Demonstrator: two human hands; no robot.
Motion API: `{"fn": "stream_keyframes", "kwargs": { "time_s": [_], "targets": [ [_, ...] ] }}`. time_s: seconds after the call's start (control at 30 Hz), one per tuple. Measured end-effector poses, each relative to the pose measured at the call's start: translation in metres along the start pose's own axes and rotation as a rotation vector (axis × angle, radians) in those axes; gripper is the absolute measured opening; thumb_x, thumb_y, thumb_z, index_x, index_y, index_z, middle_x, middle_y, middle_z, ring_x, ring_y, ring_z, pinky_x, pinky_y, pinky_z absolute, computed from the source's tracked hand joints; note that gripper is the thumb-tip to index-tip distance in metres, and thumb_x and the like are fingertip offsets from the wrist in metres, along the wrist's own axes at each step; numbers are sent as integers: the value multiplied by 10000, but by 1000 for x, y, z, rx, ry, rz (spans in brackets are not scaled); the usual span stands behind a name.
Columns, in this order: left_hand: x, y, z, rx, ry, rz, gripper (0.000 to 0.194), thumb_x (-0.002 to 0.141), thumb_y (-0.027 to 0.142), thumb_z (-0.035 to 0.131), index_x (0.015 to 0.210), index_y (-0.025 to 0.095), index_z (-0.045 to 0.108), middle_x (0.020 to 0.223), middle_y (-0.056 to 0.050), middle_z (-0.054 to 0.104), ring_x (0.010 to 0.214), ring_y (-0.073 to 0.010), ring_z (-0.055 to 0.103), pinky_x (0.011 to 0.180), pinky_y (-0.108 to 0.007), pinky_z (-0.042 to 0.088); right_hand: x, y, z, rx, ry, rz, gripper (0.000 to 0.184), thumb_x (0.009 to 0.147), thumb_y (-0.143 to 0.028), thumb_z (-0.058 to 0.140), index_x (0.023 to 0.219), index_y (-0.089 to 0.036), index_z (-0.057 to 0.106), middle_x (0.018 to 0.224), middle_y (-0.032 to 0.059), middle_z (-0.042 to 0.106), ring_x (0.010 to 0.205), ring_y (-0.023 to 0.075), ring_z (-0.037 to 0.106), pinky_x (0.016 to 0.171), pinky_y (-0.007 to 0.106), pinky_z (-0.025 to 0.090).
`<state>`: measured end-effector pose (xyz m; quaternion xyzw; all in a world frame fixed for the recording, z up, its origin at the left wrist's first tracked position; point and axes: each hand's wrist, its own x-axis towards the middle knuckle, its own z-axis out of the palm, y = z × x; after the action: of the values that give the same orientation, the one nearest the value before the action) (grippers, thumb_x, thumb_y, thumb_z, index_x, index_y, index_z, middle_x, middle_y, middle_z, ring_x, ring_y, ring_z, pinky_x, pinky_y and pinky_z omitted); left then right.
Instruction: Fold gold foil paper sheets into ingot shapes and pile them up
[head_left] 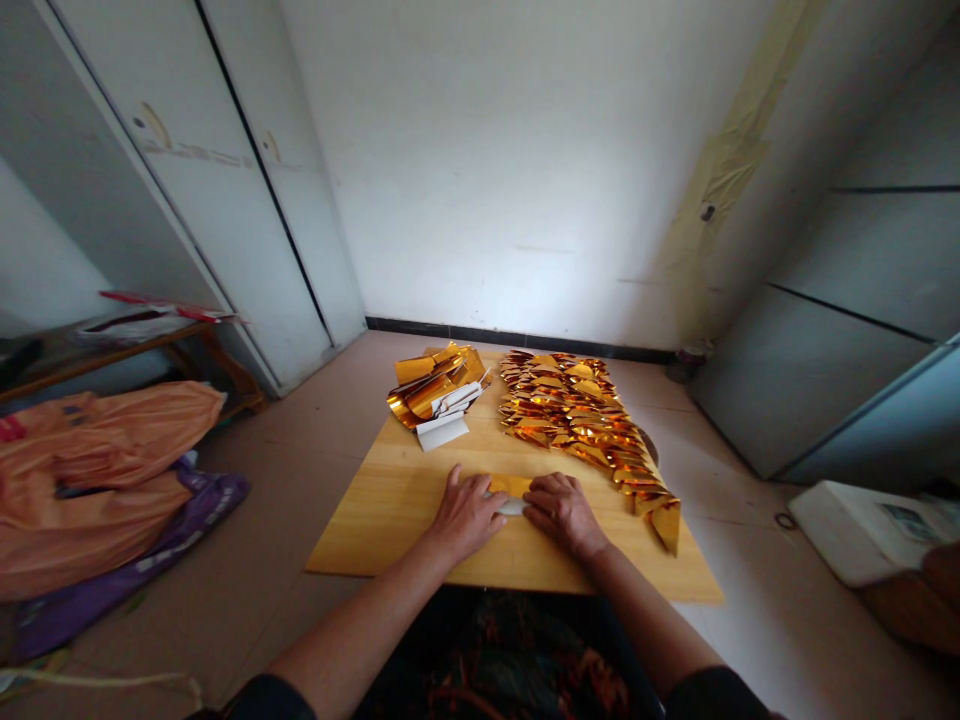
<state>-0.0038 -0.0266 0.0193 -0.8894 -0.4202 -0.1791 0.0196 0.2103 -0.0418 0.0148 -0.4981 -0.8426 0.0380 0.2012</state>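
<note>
On the wooden board (360, 530), a small sheet of gold foil paper (513, 506) lies between my hands, its pale side partly turned up and curled. My left hand (466, 512) grips its left end, fingers bent over the edge. At the opposite end, my right hand (564, 508) has its fingers closed and pressing down on the paper. Both hands cover much of the sheet. Rows of folded gold foil pieces (559, 400) are packed at the board's back right. A loose heap of gold foil sheets (435, 385), some white side up, rests at the back left.
A white wall (510, 180) rises behind the board. Grey-white cabinets (255, 200) stand at the left, near an orange cloth or bag (112, 440) and a purple bag (180, 525) on the floor. At the right are a grey fridge-like unit (847, 300) and a white box (862, 525).
</note>
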Motion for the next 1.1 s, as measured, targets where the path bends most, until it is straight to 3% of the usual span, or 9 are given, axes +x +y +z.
{"fn": "stream_keyframes", "kwargs": {
  "time_s": [0.17,0.33,0.6,1.1],
  "targets": [
    [7,8,4,1,3,-1,68,790,265,624,801,212,666,893,-51,596,918,-213,517,906,-443,351,3,0,-1,20,14,-14,190,897,-331,531,932,-266,706,951,36,646,903,166,513,814,306,327],
    [7,10,10,-3,-18,47,76,805,164,550,794,172,624,841,-58,581,849,-199,513,771,-334,431,2,3,-9,76,-33,-56,229,885,-380,529,1009,-265,684,1018,45,633,940,177,514,834,316,337],
    [5,11,8,10,-14,56,101,825,153,519,792,170,614,825,-50,588,820,-188,536,752,-311,456,1,11,-7,136,-54,-55,192,883,-313,531,982,-292,695,1043,41,630,968,189,514,865,348,331],
    [-12,11,9,27,37,116,169,835,133,472,904,184,617,985,-77,607,901,-200,580,817,-342,502,26,5,2,165,-93,212,103,798,-327,648,782,-239,700,890,9,634,858,161,525,761,288,315]
  ]
}}
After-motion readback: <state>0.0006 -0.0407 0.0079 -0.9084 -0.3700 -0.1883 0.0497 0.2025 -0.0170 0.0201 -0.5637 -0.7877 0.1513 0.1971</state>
